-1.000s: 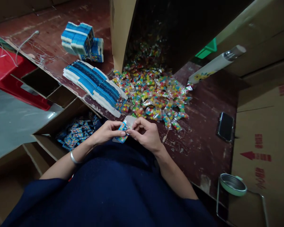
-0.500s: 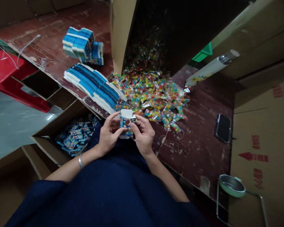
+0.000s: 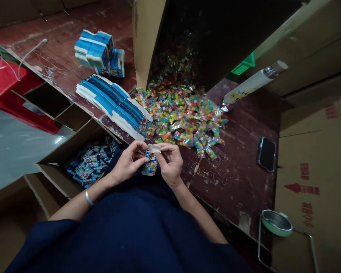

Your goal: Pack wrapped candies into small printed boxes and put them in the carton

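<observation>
Between my hands is a small blue printed candy box [image 3: 150, 163], its white end flap raised at the top. My left hand [image 3: 132, 159] pinches the box's left side between thumb and fingers. My right hand [image 3: 170, 161] grips it at the upper right, with thumb and fingers at the flap. Just beyond lies a fanned row of flat blue-and-white cartons [image 3: 113, 104] on the table. To its right spreads a heap of small clear packets of colourful candy [image 3: 184, 117]. Whether a packet is inside the box I cannot tell.
Bundled cartons [image 3: 93, 47] stand at the back left. Below left, an open cardboard box [image 3: 57, 178] holds many blue boxes. A red stool [image 3: 5, 83] is further left. On the right are a phone [image 3: 266, 154], a thermos [image 3: 254, 83] and a metal-lined cup [image 3: 277, 223].
The box has been turned and lowered slightly toward me. My right hand's fingers have moved onto its top flap, which now tilts over.
</observation>
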A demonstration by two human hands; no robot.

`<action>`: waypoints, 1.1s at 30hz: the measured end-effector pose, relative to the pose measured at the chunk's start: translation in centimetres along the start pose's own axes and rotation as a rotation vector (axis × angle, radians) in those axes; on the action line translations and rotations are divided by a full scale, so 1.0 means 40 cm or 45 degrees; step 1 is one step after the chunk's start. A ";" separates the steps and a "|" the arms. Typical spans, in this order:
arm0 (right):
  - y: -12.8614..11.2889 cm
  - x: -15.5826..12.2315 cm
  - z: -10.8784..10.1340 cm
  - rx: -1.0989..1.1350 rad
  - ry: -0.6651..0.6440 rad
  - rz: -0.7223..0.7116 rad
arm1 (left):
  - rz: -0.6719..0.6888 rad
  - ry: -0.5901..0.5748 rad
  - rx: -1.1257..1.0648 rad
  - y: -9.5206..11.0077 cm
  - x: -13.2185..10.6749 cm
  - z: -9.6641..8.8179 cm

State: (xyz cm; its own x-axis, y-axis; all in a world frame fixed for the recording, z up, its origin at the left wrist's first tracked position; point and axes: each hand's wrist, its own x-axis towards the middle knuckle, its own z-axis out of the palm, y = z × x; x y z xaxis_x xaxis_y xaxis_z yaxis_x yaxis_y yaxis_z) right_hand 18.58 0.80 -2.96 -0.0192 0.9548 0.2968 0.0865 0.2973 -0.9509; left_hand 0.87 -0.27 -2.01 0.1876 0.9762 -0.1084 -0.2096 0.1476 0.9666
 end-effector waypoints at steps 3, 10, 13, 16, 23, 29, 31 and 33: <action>-0.014 0.013 0.004 0.100 -0.043 0.029 | -0.025 0.002 -0.088 0.001 -0.003 0.005; -0.048 0.064 -0.029 0.063 -0.255 0.498 | -0.010 -0.016 0.049 -0.003 -0.004 -0.011; -0.047 0.086 -0.045 0.022 -0.305 0.527 | -0.019 -0.080 0.035 -0.006 -0.002 -0.014; -0.048 0.097 -0.050 0.003 -0.346 0.493 | -0.015 -0.104 0.032 -0.002 -0.001 -0.011; -0.060 0.062 -0.058 -0.218 -0.451 -0.048 | -0.065 -0.041 0.016 -0.001 -0.006 -0.002; -0.002 0.082 -0.120 -0.558 -0.321 0.056 | -0.292 -0.189 -0.066 -0.017 0.009 -0.032; 0.029 0.104 -0.128 -0.865 -0.192 0.016 | -0.282 -0.340 0.132 -0.006 0.015 -0.063; 0.055 0.124 -0.126 -1.125 -0.193 -0.072 | -0.221 -0.535 0.430 0.017 0.018 -0.102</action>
State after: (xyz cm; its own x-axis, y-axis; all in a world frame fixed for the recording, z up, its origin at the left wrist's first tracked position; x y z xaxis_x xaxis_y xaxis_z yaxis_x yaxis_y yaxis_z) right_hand 23.71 6.14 -3.14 -0.1725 0.9483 0.2663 0.8153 0.2892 -0.5017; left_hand -3.07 1.20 -2.38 0.5720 0.7851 -0.2376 0.1639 0.1744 0.9709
